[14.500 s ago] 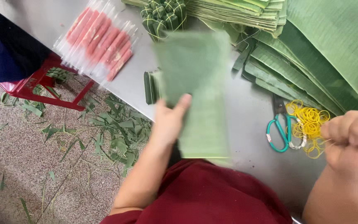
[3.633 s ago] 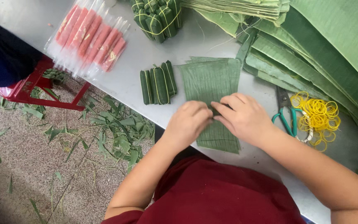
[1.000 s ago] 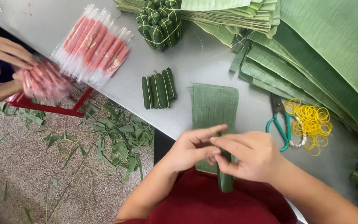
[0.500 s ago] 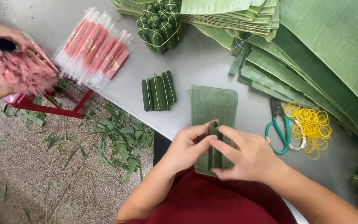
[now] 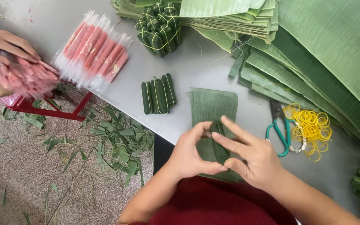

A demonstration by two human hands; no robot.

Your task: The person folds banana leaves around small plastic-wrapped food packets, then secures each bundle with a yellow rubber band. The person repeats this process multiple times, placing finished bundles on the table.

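Note:
My left hand (image 5: pixel 190 153) and my right hand (image 5: pixel 248 155) together pinch a small rolled green leaf parcel (image 5: pixel 219 143) at the near edge of the grey table (image 5: pixel 126 89). The parcel sits on a flat stack of cut banana leaf pieces (image 5: pixel 213 104) that lies under both hands. Fingers of both hands close around the roll. Three finished leaf-wrapped rolls (image 5: pixel 158 93) with yellow bands lie just left of the stack.
Clear packs of pink sausages (image 5: pixel 94 52) lie at the left; another person's hands (image 5: pixel 5 46) hold more pink sticks there. A banded bundle of wrapped rolls (image 5: pixel 159 27), big banana leaves (image 5: pixel 326 54), teal scissors (image 5: pixel 278 127), yellow rubber bands (image 5: pixel 311 129). Leaf scraps on the floor (image 5: pixel 117 141).
Earlier my hands smoothed the flat leaf; now they have rolled a piece into a small parcel and hold it upright. The other person's hands with pink sticks came into view at the left.

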